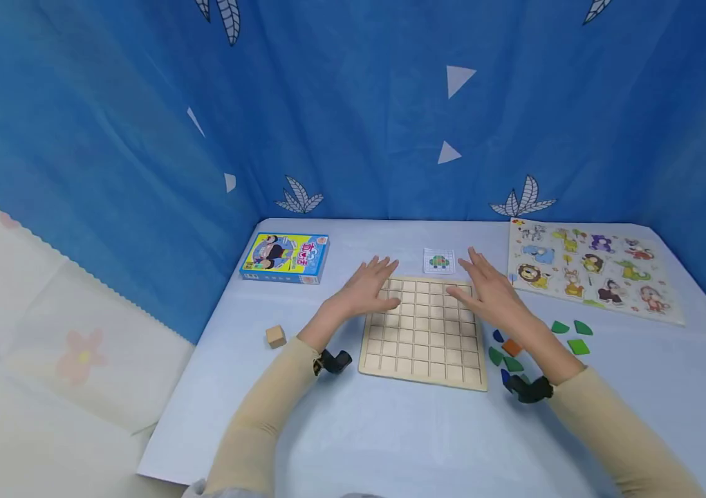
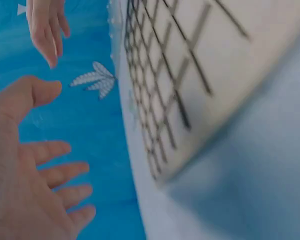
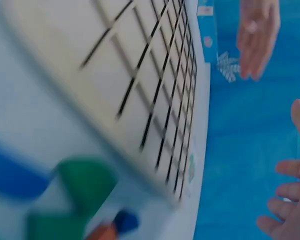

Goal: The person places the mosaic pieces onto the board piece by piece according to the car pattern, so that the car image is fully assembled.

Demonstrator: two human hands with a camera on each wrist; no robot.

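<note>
A square wooden board (image 1: 417, 380) marked with a grid lies on the table in front of me. My left hand (image 1: 361, 290) hovers over its upper left corner, fingers spread and holding nothing. Over the upper right side is my right hand (image 1: 492, 294), also spread and free of any object. In the left wrist view the left hand (image 2: 35, 175) shows its extended fingers beside the board. Just behind the board lies a small card (image 1: 439, 261) with a green round pattern. Green, blue and orange flat pieces, among them an orange square (image 1: 512, 347), lie near my right forearm.
A blue and yellow box (image 1: 284, 258) stands at the back left, with a small wooden cube (image 1: 275, 337) nearer me. An animal puzzle board (image 1: 595, 270) lies at the back right. A light green square piece (image 1: 579, 346) is right of my forearm. A blue curtain (image 1: 384, 111) hangs behind.
</note>
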